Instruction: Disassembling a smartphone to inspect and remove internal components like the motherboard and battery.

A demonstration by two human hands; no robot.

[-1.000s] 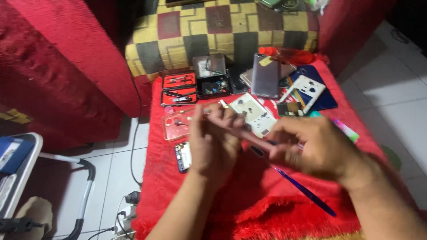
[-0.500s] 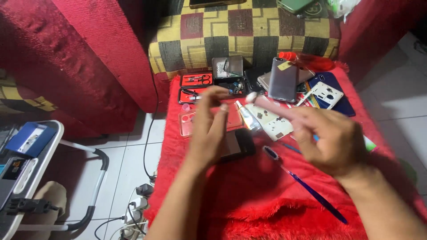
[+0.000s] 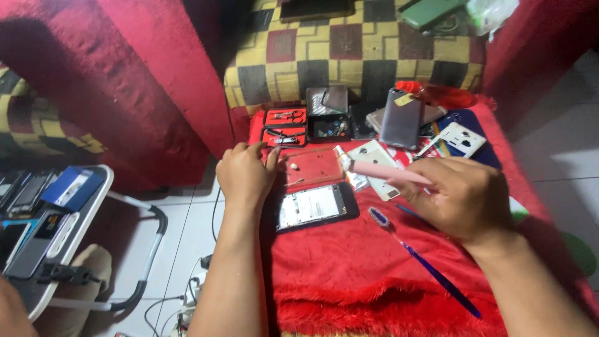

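Low desk under a red shaggy cloth [image 3: 374, 274], used as a padded, non-slip bed for small parts.

Right hand [image 3: 462, 196]: fingers closed around a pink pen-shaped tool [image 3: 384, 170], held like a pencil, its pale tip aimed left toward the red tray, just above the cloth near the desk's middle.

Left hand [image 3: 244, 175]: at the left edge, fingers loosely curled and resting beside a flat red tray [image 3: 312, 166]; it grips nothing, apparently steadying the tray.

Opened phone [image 3: 315, 206], inner face up, lies just in front of the tray, between both hands.

Blue toothbrush [image 3: 418, 259] lies diagonally toward the near right corner, likely parked within reach.

Back edge: open tool case [image 3: 284, 126], grey phone back [image 3: 401, 118], white plate [image 3: 460, 138].
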